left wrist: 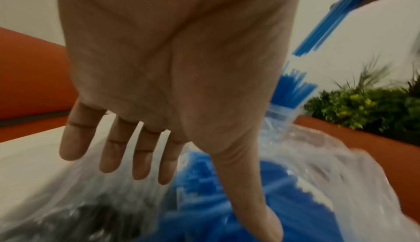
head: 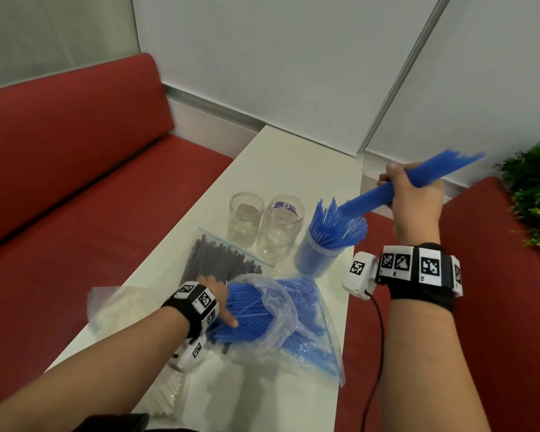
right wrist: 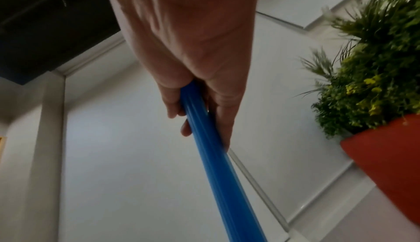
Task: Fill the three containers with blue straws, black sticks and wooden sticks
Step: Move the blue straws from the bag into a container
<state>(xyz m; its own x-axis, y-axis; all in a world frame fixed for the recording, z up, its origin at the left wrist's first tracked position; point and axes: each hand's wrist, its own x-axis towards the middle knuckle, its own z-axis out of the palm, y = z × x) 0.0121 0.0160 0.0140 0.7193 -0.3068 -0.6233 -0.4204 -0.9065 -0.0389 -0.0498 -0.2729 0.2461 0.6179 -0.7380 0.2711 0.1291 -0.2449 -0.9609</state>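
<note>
Straws first: right hand [head: 413,194] has its grip closed round a bundle of blue straws [head: 371,198] above the part-filled blue container [head: 320,254]. Left hand [left wrist: 163,77], fingers straight, rests on the straw bag [head: 281,313]. Two clear jars [head: 264,229] on the bench [head: 293,169] stand empty; black sticks [head: 222,260] remain bagged.

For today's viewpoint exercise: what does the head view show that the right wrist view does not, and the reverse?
Only the head view shows the table, two empty clear jars, the straw-filled container, the bags, and the left hand at the straw bag. Only the right wrist view shows a dark overhead panel. Both show the right hand gripping a bundle of blue straws, and the plant.
</note>
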